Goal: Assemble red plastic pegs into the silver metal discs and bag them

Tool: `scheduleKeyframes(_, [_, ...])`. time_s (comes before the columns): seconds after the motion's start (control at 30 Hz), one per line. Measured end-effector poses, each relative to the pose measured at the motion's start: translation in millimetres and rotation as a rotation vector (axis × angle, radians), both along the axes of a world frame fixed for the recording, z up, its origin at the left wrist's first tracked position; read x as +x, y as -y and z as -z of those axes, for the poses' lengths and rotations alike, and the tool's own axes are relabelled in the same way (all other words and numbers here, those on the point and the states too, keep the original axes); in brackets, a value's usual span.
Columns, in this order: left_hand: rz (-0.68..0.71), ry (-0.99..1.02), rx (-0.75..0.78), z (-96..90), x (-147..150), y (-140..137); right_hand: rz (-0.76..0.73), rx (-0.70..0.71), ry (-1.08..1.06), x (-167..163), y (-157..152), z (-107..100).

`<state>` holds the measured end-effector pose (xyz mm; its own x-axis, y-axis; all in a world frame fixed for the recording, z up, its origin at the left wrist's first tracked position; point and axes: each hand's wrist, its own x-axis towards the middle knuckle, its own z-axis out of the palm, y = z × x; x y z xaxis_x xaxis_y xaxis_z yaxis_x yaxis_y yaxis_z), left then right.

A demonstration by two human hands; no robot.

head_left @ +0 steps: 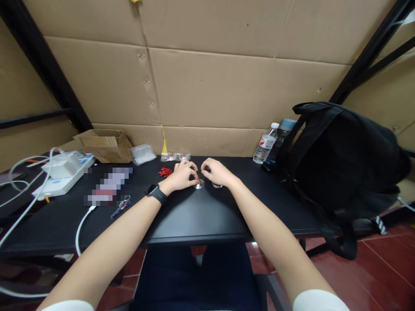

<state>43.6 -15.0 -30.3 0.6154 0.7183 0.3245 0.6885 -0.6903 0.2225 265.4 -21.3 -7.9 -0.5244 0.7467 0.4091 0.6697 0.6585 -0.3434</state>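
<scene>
My left hand [184, 176], with a dark watch on its wrist, is closed in a pinch on a small red piece [197, 179]. That piece sits right over a shiny round metal disc [199, 185] on the black table. Beside it, my right hand [218, 171] is curled, thumb and forefinger close together; whatever they may hold is too small to see. Under the right palm a second round metal piece [217, 185] shows in part. A little pile of red pieces [165, 172] lies left of my left hand.
Clear plastic packets [175, 157] and a plastic bag [143, 154] lie at the back, near an open cardboard box [110, 147]. A power strip [63, 179] and cables stand left. A water bottle [265, 144] and black backpack [343, 168] are on the right.
</scene>
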Motion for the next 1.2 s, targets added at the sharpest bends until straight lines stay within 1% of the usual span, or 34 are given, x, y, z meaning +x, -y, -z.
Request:
scheduleKeyframes(0.07, [0.002,0.004,0.015,-0.9,1.5,1.8,0.145,0.045,0.012,16.2,-8.8,-1.3])
scheduleKeyframes(0.1, [0.006,0.006,0.024,-1.5,2.2,2.8,0.181,0.038,0.031,24.9,-13.2,-1.4])
scheduleKeyframes(0.2, [0.035,0.0,0.055,-3.7,4.1,6.4,0.177,-0.068,0.081,45.8,-23.9,1.0])
scheduleKeyframes(0.27, [0.056,-0.02,0.083,-5.4,4.7,8.8,0.152,-0.146,0.103,51.9,-27.3,3.8])
scheduleKeyframes(0.33, [0.07,-0.046,0.122,-7.1,4.5,10.8,0.15,-0.198,0.127,52.2,-27.8,5.9])
scheduleKeyframes(0.4, [0.076,-0.071,0.16,-8.8,4.1,12.5,0.186,-0.217,0.157,49.3,-26.1,6.7])
scheduleKeyframes(0.57, [0.051,-0.118,0.214,-9.7,3.6,14.1,0.365,-0.197,0.264,42.4,-20.3,5.0])
scheduleKeyframes(0.8, [0.016,-0.14,0.197,-4.3,2.8,12.1,0.397,-0.191,0.295,35.3,-15.8,2.2])
scheduleKeyframes(0.9, [-0.052,-0.067,0.194,-3.1,0.7,7.9,0.367,-0.159,0.279,31.9,-15.6,3.9])
scheduleKeyframes(0.97, [-0.137,0.009,0.201,-3.5,-1.5,4.2,0.289,-0.106,0.241,30.0,-16.8,6.8])
scheduleKeyframes(1.07, [-0.251,0.113,0.208,-5.2,-4.6,-0.5,0.121,-0.015,0.14,24.7,-18.8,12.1])
scheduleKeyframes(1.13, [-0.294,0.171,0.189,-6.3,-5.4,-2.3,0.045,0.021,0.059,18.0,-18.0,13.8])
scheduleKeyframes(1.2, [-0.312,0.207,0.161,-6.7,-4.9,-3.0,0.005,0.047,-0.032,9.6,-14.9,12.5])
